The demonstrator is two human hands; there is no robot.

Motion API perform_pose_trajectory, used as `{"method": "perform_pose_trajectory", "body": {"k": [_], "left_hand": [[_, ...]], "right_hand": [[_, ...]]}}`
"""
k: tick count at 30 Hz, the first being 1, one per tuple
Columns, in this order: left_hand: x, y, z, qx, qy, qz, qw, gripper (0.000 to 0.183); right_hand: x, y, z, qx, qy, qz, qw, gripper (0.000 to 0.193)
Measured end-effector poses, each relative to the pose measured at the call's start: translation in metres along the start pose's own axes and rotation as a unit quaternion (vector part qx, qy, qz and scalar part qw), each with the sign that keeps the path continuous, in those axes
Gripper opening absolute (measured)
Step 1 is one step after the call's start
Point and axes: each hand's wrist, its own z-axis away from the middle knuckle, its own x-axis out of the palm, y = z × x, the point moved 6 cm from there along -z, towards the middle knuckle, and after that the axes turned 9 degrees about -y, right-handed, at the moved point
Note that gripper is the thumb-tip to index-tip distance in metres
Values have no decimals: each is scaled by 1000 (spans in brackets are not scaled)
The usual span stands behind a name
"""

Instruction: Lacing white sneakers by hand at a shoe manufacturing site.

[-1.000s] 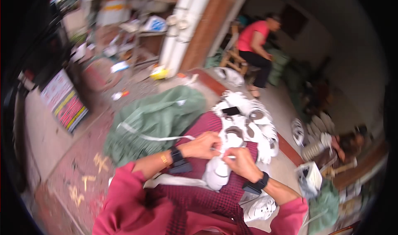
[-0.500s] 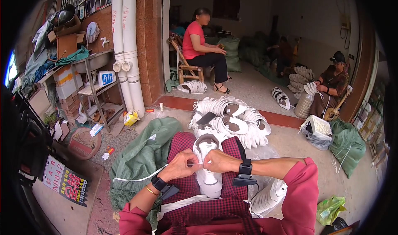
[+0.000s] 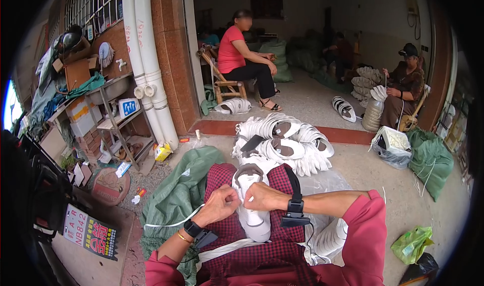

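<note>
A white shoe upper [image 3: 253,219] with a brown-grey lining lies on my lap, its toe pointing toward me. My left hand [image 3: 220,205] is closed in a pinch at its left side, and a white shoelace [image 3: 174,225] trails from that hand across a green sack. Over the shoe's middle my right hand [image 3: 265,197] is closed too, with a bit of white lace showing at its fingertips. The fingers hide most of the lacing. Both wrists wear black straps with small devices.
Beyond my knees lies a pile of white shoe uppers [image 3: 287,145]; more uppers [image 3: 327,240] are stacked by my right thigh. The green sack [image 3: 174,190] is at my left. A person [image 3: 244,59] sits in the doorway; another [image 3: 408,89] at right handles uppers.
My hands have drawn slightly apart over the shoe. The view has turned a little to the left. The seated person at right has raised a hand with a lace.
</note>
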Motion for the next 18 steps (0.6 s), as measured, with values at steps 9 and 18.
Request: {"method": "perform_pose_trajectory", "body": {"k": [9,18], "left_hand": [[-1,2,6,-92,-14,56,994,10],[0,2,12,-70,9,40,997,18]], "right_hand": [[7,0,0,-8,52,10,999,20],[-1,-9,24,-21,106,-6,994,17]]}}
